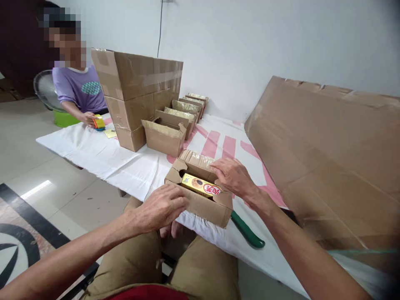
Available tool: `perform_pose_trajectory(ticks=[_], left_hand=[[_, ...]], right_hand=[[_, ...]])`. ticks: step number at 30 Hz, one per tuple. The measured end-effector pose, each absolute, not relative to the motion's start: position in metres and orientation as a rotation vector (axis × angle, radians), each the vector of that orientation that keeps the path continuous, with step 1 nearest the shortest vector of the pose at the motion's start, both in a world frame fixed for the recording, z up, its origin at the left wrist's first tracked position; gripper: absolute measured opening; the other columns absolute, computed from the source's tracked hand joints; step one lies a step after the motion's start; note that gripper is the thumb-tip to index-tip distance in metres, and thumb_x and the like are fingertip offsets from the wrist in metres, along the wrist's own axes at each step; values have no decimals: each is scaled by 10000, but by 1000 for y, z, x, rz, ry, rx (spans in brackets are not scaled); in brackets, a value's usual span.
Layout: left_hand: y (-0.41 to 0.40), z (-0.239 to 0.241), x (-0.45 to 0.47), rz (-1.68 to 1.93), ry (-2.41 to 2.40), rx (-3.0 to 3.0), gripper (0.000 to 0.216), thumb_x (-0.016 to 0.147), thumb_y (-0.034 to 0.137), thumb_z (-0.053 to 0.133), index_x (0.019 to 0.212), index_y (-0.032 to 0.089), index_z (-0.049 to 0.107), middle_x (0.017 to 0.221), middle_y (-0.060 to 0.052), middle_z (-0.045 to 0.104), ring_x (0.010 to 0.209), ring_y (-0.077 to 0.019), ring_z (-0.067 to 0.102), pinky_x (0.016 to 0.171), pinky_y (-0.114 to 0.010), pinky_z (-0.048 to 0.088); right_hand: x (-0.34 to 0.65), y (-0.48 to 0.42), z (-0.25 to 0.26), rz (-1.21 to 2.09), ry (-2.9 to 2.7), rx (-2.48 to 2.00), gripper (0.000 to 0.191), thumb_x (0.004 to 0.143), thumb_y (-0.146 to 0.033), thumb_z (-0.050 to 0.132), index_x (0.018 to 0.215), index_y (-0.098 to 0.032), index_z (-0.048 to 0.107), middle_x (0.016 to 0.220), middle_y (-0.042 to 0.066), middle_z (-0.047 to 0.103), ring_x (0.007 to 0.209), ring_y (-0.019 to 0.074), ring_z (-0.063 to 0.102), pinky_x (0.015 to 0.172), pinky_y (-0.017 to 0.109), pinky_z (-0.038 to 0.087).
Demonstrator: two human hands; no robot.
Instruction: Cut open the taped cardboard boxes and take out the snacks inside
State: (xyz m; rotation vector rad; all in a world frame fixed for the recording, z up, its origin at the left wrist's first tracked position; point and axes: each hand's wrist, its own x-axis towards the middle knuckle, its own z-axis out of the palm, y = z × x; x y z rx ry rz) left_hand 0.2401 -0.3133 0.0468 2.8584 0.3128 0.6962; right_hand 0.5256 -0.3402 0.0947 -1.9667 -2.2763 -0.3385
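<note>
A small cardboard box (203, 206) stands at the near table edge, its top open and the far flap (196, 158) raised. Inside it lies a yellow printed packet (200, 184) with red and white lettering. My right hand (234, 175) is at the right end of the far flap, its bent fingers closed on the flap's edge. Beside the box's near left corner is my left hand (165, 206), fingers loosely bent with nothing visible in them; whether it touches the box I cannot tell. A green handle (248, 229) sticks out by the box's right side, its other end hidden.
Several open boxes (164, 137) stand in a row behind, next to a stack of taped cartons (136, 79). A large cardboard sheet (328, 154) leans on the right. Across the table, a person in a purple shirt (79, 89) holds a yellow item (99, 121).
</note>
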Motion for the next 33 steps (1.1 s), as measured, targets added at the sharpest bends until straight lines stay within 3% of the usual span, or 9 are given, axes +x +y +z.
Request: perform_pose_trajectory(ticks=[5, 9, 15, 18, 21, 25, 28, 31, 33], left_hand=[[-298, 53, 250, 684, 396, 2862, 297, 990, 137, 455, 1150, 209, 695, 1225, -121, 710, 1050, -221, 688, 881, -344, 571], [-275, 72, 271, 412, 482, 2906, 374, 912, 107, 477, 1190, 199, 709, 1109, -116, 741, 945, -242, 710, 783, -339, 566], [-256, 95, 301, 106, 469, 2963, 253, 760, 91, 587, 882, 200, 780, 818, -101, 753, 738, -246, 688, 665, -336, 485], [-257, 101, 307, 30, 426, 3079, 163, 788, 159, 619, 807, 177, 780, 736, -115, 740, 689, -261, 685, 674, -362, 474], [-257, 105, 310, -78, 381, 3194, 212, 856, 212, 594, 778, 149, 780, 726, -140, 742, 699, -268, 703, 720, -380, 485], [-251, 109, 317, -303, 361, 3244, 268, 892, 184, 517, 865, 138, 779, 883, -169, 782, 835, -287, 742, 739, -370, 503], [-246, 109, 327, -340, 431, 3212, 298, 846, 147, 537, 1061, 147, 744, 1074, -160, 786, 983, -305, 744, 747, -360, 520], [-243, 108, 337, -302, 469, 3146, 429, 854, 237, 595, 1275, 167, 643, 1214, -154, 757, 1064, -305, 729, 806, -364, 536], [-243, 109, 342, -382, 481, 3115, 449, 880, 332, 603, 1297, 169, 631, 1224, -163, 754, 1091, -314, 720, 836, -373, 537]], right_hand=[[521, -364, 94, -44, -2408, -1791, 302, 1002, -196, 471, 1062, -214, 767, 1115, 64, 801, 1020, 240, 681, 899, 366, 458], [513, -371, 89, -68, -2533, -1919, 392, 1070, -281, 379, 963, -209, 749, 959, 72, 788, 910, 256, 629, 839, 401, 386], [514, -369, 103, -413, -2631, -1867, 370, 1033, -292, 482, 832, -185, 773, 939, 126, 760, 946, 270, 581, 838, 418, 337], [527, -379, 113, -454, -2657, -1810, 319, 978, -246, 564, 736, -207, 767, 905, 107, 751, 916, 251, 579, 845, 413, 354], [546, -399, 115, -492, -2620, -1819, 288, 963, -249, 608, 727, -228, 771, 936, 80, 764, 951, 257, 599, 862, 422, 378], [558, -423, 112, -474, -2582, -1793, 249, 981, -269, 606, 809, -231, 781, 1092, 72, 782, 1085, 293, 631, 868, 432, 414], [550, -427, 111, -387, -2514, -1808, 201, 978, -227, 586, 895, -202, 768, 1148, 90, 770, 1078, 286, 650, 859, 416, 433], [534, -419, 111, -235, -2456, -1836, 162, 980, -271, 602, 997, -197, 745, 1136, 92, 761, 1060, 271, 646, 882, 400, 435], [524, -413, 110, -138, -2501, -1862, 188, 993, -334, 605, 976, -206, 741, 1061, 82, 759, 1034, 271, 637, 886, 398, 423]])
